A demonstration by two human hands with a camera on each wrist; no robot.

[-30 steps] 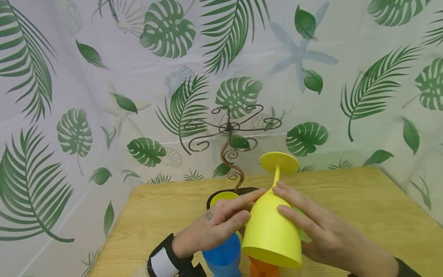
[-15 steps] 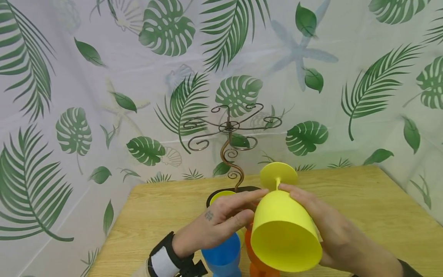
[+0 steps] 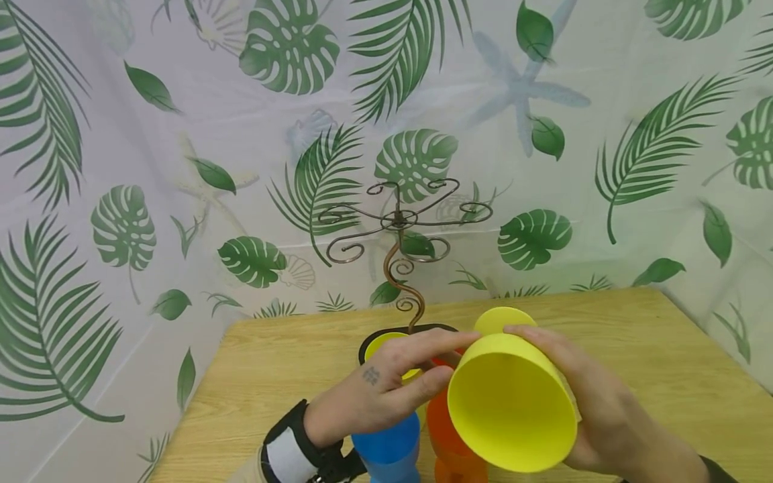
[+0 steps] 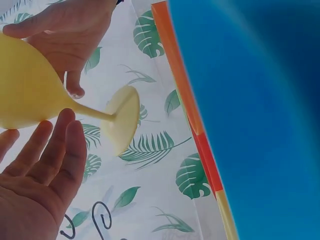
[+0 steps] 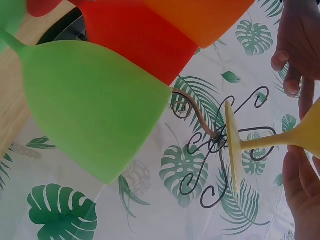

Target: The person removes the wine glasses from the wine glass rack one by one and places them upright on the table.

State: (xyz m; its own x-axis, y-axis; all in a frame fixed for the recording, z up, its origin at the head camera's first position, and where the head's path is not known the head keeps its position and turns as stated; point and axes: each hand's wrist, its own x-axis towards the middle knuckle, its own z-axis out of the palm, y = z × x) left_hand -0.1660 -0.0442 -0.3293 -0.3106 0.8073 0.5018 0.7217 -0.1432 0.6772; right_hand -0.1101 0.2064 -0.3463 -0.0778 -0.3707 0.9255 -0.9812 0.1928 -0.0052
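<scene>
A yellow wine goblet (image 3: 513,402) lies tilted between my two hands, its mouth towards the head camera and its round foot (image 4: 122,120) pointing away. My right hand (image 3: 594,396) holds the bowl from the right side. In the left wrist view its thumb presses on the bowl. From the other side my left hand (image 3: 386,382) touches the bowl with its fingers extended. Below the left hand stand a blue goblet (image 3: 389,446) and an orange goblet (image 3: 449,436). In the right wrist view a green goblet (image 5: 90,105) and a red goblet (image 5: 140,40) show close by.
A metal scroll-armed stand (image 3: 400,221) rises at the back of the wooden table (image 3: 290,382). Another yellow goblet (image 3: 380,345) is partly hidden behind my left hand, by the stand's dark base ring. A leaf-patterned sheet (image 3: 181,201) hangs behind the table.
The yellow goblet has tipped so its mouth swings up towards the head camera and its foot drops away. Both hands moved slightly right with it.
</scene>
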